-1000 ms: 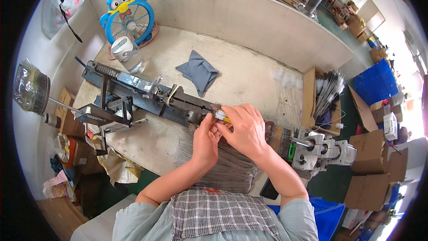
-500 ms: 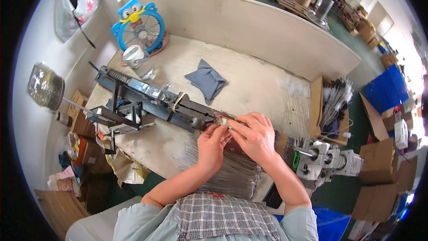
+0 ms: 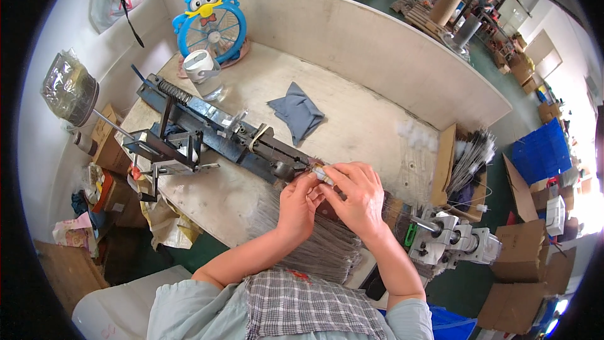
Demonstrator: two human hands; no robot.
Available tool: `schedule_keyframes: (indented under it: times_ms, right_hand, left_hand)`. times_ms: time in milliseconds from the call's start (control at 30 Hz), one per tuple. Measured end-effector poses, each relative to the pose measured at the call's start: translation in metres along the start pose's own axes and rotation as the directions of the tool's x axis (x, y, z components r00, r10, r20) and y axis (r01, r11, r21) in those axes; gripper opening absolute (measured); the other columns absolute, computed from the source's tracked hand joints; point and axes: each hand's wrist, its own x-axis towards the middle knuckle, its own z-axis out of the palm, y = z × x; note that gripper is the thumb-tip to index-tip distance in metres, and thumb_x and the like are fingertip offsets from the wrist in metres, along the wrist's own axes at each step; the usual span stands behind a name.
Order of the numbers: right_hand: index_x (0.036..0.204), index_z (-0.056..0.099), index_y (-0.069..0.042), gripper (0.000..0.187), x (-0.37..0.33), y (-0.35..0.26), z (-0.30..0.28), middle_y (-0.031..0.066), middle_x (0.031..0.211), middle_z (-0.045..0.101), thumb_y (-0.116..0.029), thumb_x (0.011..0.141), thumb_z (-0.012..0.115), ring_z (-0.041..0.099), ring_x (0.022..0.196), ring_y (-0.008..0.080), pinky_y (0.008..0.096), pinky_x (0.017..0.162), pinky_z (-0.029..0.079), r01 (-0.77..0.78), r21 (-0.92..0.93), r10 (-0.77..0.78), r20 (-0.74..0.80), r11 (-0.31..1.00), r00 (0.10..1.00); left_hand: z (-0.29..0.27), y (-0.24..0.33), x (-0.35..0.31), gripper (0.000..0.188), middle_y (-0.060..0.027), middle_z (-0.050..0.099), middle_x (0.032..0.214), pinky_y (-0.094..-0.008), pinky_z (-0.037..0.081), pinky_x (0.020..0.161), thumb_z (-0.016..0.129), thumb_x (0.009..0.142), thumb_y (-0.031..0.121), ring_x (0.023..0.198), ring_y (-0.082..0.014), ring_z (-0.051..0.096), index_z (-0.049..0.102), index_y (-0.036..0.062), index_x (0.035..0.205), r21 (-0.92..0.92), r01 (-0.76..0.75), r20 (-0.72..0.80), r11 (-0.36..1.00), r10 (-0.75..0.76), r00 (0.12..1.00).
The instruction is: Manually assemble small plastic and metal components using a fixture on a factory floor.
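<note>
At the near end of a long dark metal bench fixture (image 3: 242, 151), both my hands meet with their fingertips almost touching. My right hand (image 3: 358, 198) is closed in a pinch on a small whitish piece with a yellowish edge (image 3: 322, 175), too small to name. Against the fixture's end, my left hand (image 3: 296, 209) has its thumb and fingers pressed together; what lies in them is hidden. Below the hands, a thick layer of thin grey wires (image 3: 321, 249) spreads over the table's front edge towards my lap, which a checked cloth (image 3: 308, 305) covers.
A grey folded cloth (image 3: 297, 113) lies mid-table, with a blue cartoon fan (image 3: 212, 34) and white cup (image 3: 200, 66) at the back left. A metal lever frame (image 3: 167, 151) juts out left. On the right are a motorised metal device (image 3: 453, 239) and a carton of wires (image 3: 445, 164).
The whole view has shifted slightly. My right fingers have closed in further around the small piece, which now sits at a different slant. Both hands stay at the fixture's end.
</note>
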Motion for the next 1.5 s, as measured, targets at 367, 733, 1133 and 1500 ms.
schedule_keyframes:
  times_ms: [367,733,1133,1500]
  right_hand:
    - [0.088,0.069,-0.015,0.020,-0.017,0.001,0.003,-0.0016,0.092,0.061,-0.017,0.069,0.071,0.056,0.087,0.0185,0.0333,0.069,0.042,-0.033,-0.173,0.022,-0.063,0.984,0.998]
    - [0.093,0.066,-0.013,0.026,-0.010,-0.003,0.005,-0.0010,0.094,0.061,-0.018,0.068,0.071,0.056,0.090,0.0195,0.0346,0.073,0.043,-0.036,-0.115,0.027,-0.078,0.993,0.997]
    - [0.092,0.068,-0.011,0.027,-0.006,-0.008,0.014,-0.0005,0.090,0.063,-0.020,0.066,0.074,0.057,0.087,0.0207,0.0340,0.073,0.043,-0.097,-0.148,0.078,-0.131,0.984,0.988]
    - [0.090,0.069,-0.013,0.025,-0.003,-0.004,0.007,-0.0010,0.089,0.064,-0.019,0.066,0.074,0.058,0.086,0.0194,0.0346,0.072,0.043,0.023,-0.172,-0.039,-0.090,0.985,0.995]
  left_hand:
    - [0.010,0.005,-0.005,0.009,-0.0042,0.060,0.091,-0.0285,0.045,0.079,0.055,0.087,0.009,0.085,-0.0132,0.059,0.056,0.0034,0.094,0.138,0.008,-0.043,0.990,-0.002,0.999]
    - [0.005,0.003,0.000,0.018,-0.0047,0.061,0.093,-0.0312,0.045,0.083,0.047,0.092,0.020,0.091,-0.0160,0.059,0.054,0.0053,0.100,-0.004,0.039,-0.013,0.999,-0.039,0.999]
    - [0.005,0.003,-0.001,0.024,-0.0031,0.058,0.093,-0.0322,0.041,0.085,0.041,0.094,0.029,0.091,-0.0152,0.056,0.053,0.0082,0.095,-0.029,0.056,-0.054,0.998,-0.057,0.997]
    - [0.009,0.009,-0.004,0.033,-0.0053,0.058,0.094,-0.0355,0.040,0.087,0.035,0.097,0.037,0.091,-0.0187,0.055,0.052,0.0092,0.096,-0.012,0.065,-0.051,0.998,-0.066,0.997]
